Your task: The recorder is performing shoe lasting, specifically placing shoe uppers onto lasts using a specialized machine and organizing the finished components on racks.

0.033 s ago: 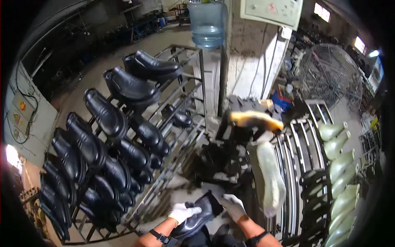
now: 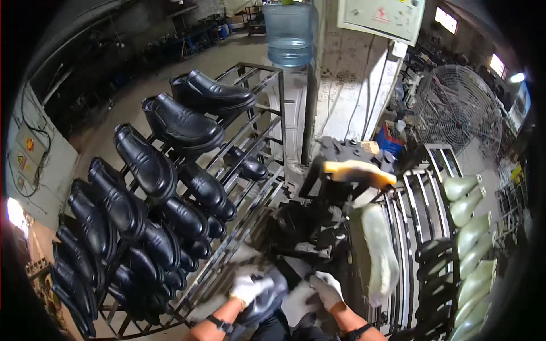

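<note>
A black leather shoe (image 2: 273, 291) rests over my lap, blurred by motion. My left hand (image 2: 250, 288), in a white glove, is closed on its left side. To the right of the shoe, apart from it, is my right hand (image 2: 327, 291), also in a white glove. Its fingers are curled in, and whatever they may hold is hidden. Both wrists carry dark straps. My dark-trousered legs lie under the shoe.
A metal rack (image 2: 253, 120) full of black shoes stands at left. At right, another rack (image 2: 422, 196) carries pale green shoe lasts (image 2: 473, 234) and dark ones. A black machine (image 2: 301, 227) with an orange-yellow part (image 2: 361, 172) stands ahead. A long pale pad (image 2: 380, 256) and a large fan (image 2: 456, 107) are at right.
My right hand has come away from the shoe's opening, its fingers now more curled. The shoe has turned and shifted slightly in my left hand. The view has tilted a little.
</note>
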A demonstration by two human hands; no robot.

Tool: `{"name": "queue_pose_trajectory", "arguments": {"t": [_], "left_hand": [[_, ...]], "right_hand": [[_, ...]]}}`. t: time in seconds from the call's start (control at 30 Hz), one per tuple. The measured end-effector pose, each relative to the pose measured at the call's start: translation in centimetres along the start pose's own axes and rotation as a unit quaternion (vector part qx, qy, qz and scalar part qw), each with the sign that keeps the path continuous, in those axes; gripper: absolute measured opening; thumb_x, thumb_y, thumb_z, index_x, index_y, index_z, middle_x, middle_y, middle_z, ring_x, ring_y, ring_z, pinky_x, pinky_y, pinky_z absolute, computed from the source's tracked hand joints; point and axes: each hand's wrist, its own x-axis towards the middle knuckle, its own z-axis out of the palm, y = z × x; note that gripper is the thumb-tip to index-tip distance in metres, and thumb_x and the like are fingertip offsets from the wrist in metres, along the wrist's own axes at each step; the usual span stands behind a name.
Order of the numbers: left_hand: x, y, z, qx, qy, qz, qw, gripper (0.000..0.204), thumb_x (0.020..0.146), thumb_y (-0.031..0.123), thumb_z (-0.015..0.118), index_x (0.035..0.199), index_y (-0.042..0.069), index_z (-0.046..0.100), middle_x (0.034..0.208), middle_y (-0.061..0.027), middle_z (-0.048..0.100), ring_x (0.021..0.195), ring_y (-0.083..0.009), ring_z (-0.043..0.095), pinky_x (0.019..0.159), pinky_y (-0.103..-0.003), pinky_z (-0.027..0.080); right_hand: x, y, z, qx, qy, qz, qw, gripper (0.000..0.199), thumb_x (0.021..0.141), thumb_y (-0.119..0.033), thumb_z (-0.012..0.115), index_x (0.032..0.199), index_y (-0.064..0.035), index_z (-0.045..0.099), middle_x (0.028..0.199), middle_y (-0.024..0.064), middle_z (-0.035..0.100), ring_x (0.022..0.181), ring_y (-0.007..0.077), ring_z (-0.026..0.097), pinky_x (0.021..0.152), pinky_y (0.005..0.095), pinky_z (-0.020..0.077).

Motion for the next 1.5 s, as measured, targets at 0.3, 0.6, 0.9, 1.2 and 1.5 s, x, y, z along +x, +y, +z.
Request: {"name": "queue_pose_trajectory", "arguments": {"t": [0.3,0.6,0.9,1.2,1.5], "left_hand": [[36.2,1.1,-8.5,0.094,0.458,-0.134,0.874,0.094,0.098,0.074,0.051,0.156,0.000,0.050,0.160,-0.0266,0.048,0.150,-0.0439,0.043,0.127,-0.051,0.028],[40.1,1.9,-4.3,-0.147,0.411,-0.044,0.899,0.077,0.098,0.057,0.059,0.149,0.000,0.056,0.151,-0.0227,0.055,0.140,-0.0400,0.050,0.122,-0.049,0.034],[34.0,-13.0,-5.6,-0.422,0.315,0.009,0.850,0.059,0.098,0.039,0.068,0.142,0.000,0.062,0.141,-0.0183,0.063,0.130,-0.0358,0.058,0.117,-0.047,0.040],[24.5,-9.5,-2.7,-0.629,0.166,-0.001,0.759,0.043,0.093,0.016,0.079,0.133,0.003,0.070,0.127,-0.0111,0.071,0.113,-0.0290,0.067,0.109,-0.044,0.049],[9.6,-16.0,8.0,-0.632,-0.221,-0.105,0.736,0.031,0.089,0.005,0.063,0.118,-0.001,0.071,0.121,-0.0187,0.074,0.111,-0.0357,0.070,0.107,-0.052,0.055]], "right_hand": [[0.9,10.3,-4.9,-0.052,0.079,0.105,0.990,0.025,0.093,-0.013,0.083,0.112,-0.0002,0.073,0.081,0.0054,0.073,0.067,0.0088,0.061,0.061,0.0262,0.0509],[-0.3,8.8,-8.5,-0.194,0.169,0.014,0.966,0.022,0.092,-0.014,0.083,0.109,-0.0024,0.077,0.093,0.0072,0.077,0.082,0.0130,0.068,0.074,0.0287,0.0560],[-2.8,-8.8,-8.8,-0.056,0.166,-0.045,0.984,0.048,0.097,-0.037,0.071,0.125,0.0028,0.068,0.104,0.0168,0.075,0.094,0.0268,0.075,0.082,0.0383,0.0607],[-8.8,-29.4,-1.6,-0.489,0.188,-0.214,0.824,0.105,0.072,-0.012,0.087,0.161,-0.0006,0.034,0.131,0.0157,0.070,0.121,0.0296,0.070,0.102,0.0424,0.0554],[-11.4,-18.7,-16.3,0.193,0.049,-0.103,0.975,0.065,0.079,-0.008,0.084,0.140,-0.0040,0.063,0.116,0.0096,0.075,0.101,0.0215,0.073,0.094,0.0370,0.0586]]}}
